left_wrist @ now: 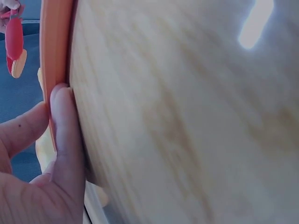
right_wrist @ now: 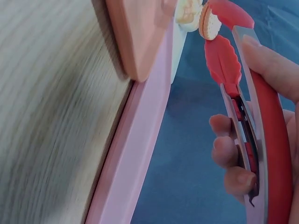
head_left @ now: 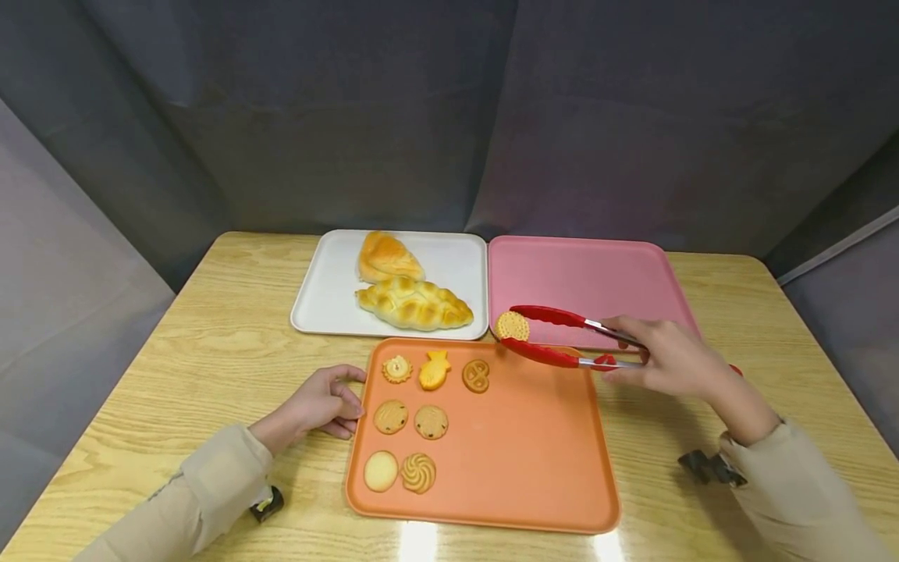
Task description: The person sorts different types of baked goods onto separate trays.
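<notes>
My right hand grips red-tipped metal tongs. Between the tong tips is a round sandwich biscuit, held above the meeting edges of the pink tray and the orange tray. At the orange tray's left rim, my left hand pinches the edge; the left wrist view has the thumb on one side of the rim and a finger on the other. Several biscuits lie toward the orange tray's left side, among them a fish-shaped one, a pretzel-shaped one and a swirled one.
Behind the orange tray, a white tray holds a triangular bread and a braided bread. The pink tray stands beside it on the right. All sit on a wooden table, with dark cloth hanging behind.
</notes>
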`<state>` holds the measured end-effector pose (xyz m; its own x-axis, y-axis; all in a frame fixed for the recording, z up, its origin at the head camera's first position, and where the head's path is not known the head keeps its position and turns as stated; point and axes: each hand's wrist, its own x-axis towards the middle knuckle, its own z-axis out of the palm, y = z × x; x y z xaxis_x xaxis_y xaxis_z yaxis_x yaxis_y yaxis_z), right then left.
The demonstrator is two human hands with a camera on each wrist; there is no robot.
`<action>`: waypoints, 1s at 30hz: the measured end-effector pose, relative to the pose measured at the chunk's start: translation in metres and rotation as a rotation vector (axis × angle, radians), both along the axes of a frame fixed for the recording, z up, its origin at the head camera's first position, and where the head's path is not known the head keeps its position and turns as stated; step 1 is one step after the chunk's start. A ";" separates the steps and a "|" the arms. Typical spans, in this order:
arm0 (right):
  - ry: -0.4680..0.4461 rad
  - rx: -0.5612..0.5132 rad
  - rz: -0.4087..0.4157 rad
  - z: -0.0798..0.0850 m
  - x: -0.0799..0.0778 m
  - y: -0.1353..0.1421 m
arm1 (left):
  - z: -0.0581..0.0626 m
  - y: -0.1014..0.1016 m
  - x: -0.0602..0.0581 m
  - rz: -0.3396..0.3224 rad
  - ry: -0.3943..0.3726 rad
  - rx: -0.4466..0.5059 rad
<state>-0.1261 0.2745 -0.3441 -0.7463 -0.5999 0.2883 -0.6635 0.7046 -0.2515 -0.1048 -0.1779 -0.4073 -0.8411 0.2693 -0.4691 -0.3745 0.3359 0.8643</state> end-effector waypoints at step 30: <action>-0.152 0.073 -0.283 0.007 -0.055 0.006 | 0.000 0.000 0.000 -0.009 0.001 0.007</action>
<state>-0.1813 0.2804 -0.3369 -0.9175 -0.3776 0.1250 -0.3977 0.8754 -0.2748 -0.1050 -0.1775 -0.4074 -0.8394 0.2798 -0.4659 -0.3703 0.3331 0.8671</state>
